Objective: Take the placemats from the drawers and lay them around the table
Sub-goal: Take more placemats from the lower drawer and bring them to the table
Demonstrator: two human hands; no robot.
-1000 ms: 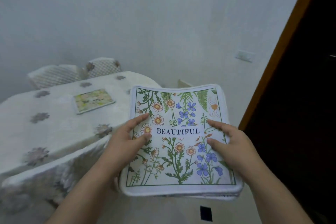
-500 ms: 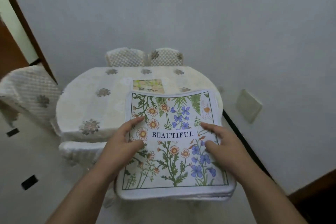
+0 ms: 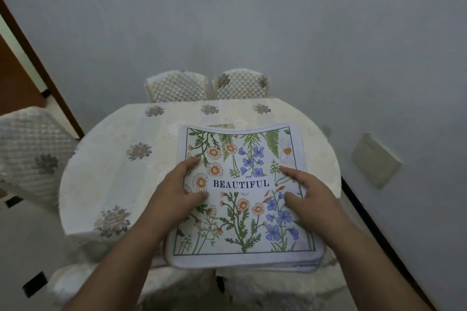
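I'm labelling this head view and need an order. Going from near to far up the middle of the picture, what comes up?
Stack of placemats, gripped by left hand and right hand → laid placemat, mostly hidden → far edge of table → two chairs → wall.

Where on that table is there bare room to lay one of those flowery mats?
The left half of the table is bare cloth, between the stack of placemats and the left chair. A strip also shows along the far edge, by the two far chairs. The middle is crowded: a laid placemat peeks out behind the stack.
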